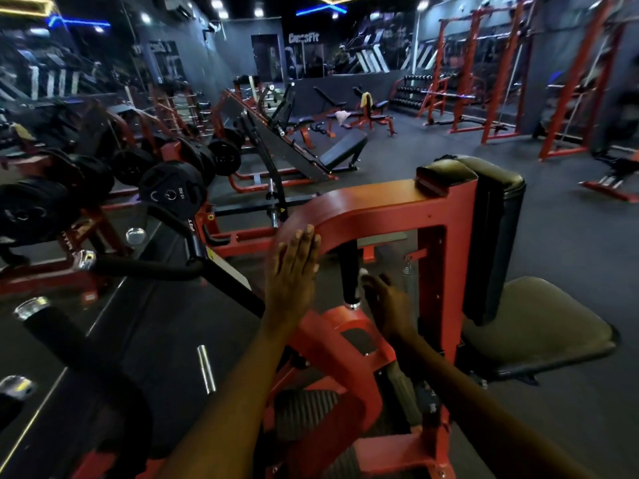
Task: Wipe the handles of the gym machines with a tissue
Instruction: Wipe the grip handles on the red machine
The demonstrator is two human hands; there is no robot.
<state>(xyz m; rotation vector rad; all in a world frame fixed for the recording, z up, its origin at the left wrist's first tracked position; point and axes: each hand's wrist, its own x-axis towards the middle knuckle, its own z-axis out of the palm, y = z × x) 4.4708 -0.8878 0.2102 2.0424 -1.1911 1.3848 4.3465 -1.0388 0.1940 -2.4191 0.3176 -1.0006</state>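
Note:
My left hand (294,271) lies flat with straight fingers against the curved red arm (366,202) of a gym machine. Below that arm hangs a short black handle (348,274) with a chrome end cap. My right hand (383,302) is just to the right of this handle, blurred, and a small white piece of tissue (363,272) shows at its fingertips, close to the handle. How the right fingers lie round the tissue is hard to make out.
The machine's seat (539,326) and black back pad (498,236) stand at the right. Black foam-covered bars (145,267) and a rack of weight plates (173,191) fill the left. Benches and red racks (484,81) line the far floor.

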